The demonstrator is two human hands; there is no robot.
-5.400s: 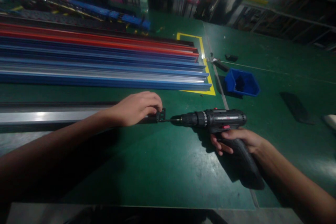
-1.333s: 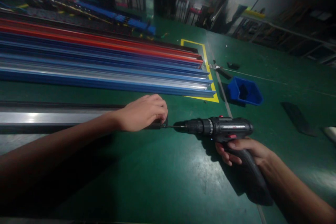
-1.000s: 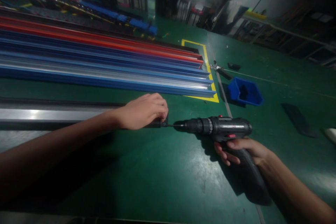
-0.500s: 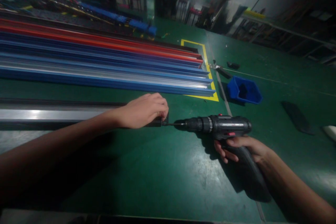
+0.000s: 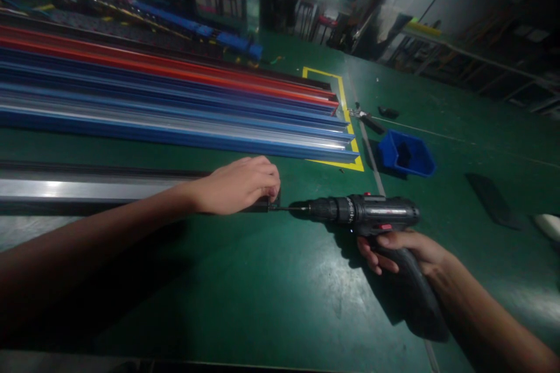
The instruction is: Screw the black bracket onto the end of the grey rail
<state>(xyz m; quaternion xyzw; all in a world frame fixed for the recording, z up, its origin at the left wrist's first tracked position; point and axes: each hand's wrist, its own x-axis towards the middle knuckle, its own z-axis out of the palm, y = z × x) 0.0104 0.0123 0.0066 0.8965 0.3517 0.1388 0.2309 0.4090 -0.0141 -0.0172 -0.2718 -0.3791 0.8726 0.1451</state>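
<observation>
My left hand (image 5: 238, 185) is closed over the right end of a long black metal profile (image 5: 79, 189) with a shiny silver inner face. Its fingertips curl down at the profile's end, and whatever small part may lie under them is hidden. In my right hand (image 5: 406, 247) is a black cordless drill (image 5: 380, 213), gripped by its handle and held level, pointing left. Its long thin bit (image 5: 289, 208) reaches the end of the profile, just beside my left fingers. A small light shows on the drill below the chuck.
Blue metal profiles (image 5: 175, 122) and red ones (image 5: 175, 65) lie side by side beyond, ending within yellow tape (image 5: 356, 154). To the right are a blue bin (image 5: 409, 154), a black-handled tool (image 5: 371, 123) and a dark flat piece (image 5: 492, 199). People stand behind the green table (image 5: 271, 291).
The small light on the drill is now lit. Both hands, the drill and the profile keep almost the same places; the view has shifted slightly.
</observation>
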